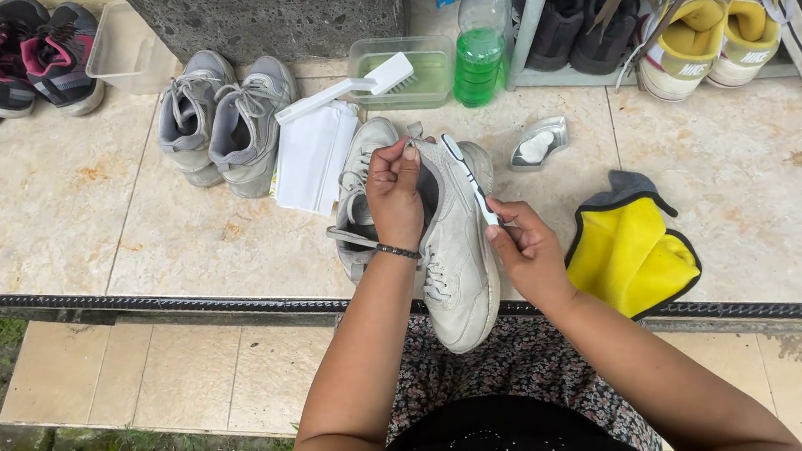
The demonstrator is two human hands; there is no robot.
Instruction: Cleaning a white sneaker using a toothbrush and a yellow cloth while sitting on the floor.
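- A pale grey sneaker is held toe-down over the person's lap, at the near edge of the tiled step, so its heel opening faces up.
- The left hand pinches the heel collar, steadying it.
- The right hand is closed on a toothbrush laid along the shoe's side.
- Its mate lies just behind on the tiles.
- A yellow cloth sits at the near edge, right; a green-liquid bottle and brush tub stand towards the far edge.
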